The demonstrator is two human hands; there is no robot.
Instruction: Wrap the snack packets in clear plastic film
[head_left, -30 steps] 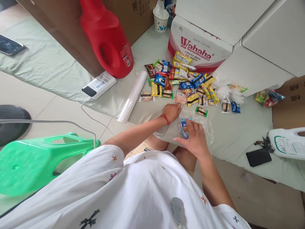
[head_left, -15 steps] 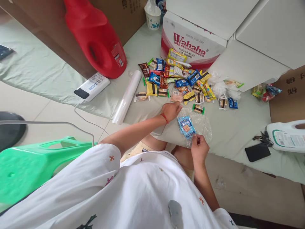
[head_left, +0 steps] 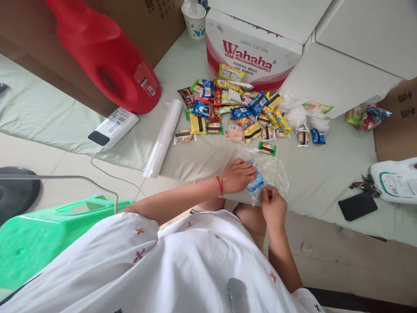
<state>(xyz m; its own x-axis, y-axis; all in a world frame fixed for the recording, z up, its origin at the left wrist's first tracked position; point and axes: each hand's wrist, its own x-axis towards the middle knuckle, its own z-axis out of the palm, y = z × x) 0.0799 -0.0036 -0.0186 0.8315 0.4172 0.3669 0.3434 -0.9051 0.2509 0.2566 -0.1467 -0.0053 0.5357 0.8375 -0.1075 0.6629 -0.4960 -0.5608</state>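
Observation:
My left hand, with a red string at its wrist, lies over a blue snack packet. Its fingers are stretched out and cover part of the packet. My right hand pinches the near edge of a clear plastic bag, just by the packet's lower corner. The bag spreads on the cloth around the packet; I cannot tell whether the packet is inside it or on top. A green-ended wrapped biscuit lies just beyond the bag. Beside it is a pinkish wrapped snack.
A pile of wrapped snacks lies before the Wahaha carton. To the left are a plastic film roll, a white device and a red jug. A phone and white bottle lie right; a green stool stands left.
My left hand has come nearer, from beside the pinkish snack onto the blue packet, and its fingers have straightened. My right hand keeps its pinch on the bag. The camera view has shifted slightly.

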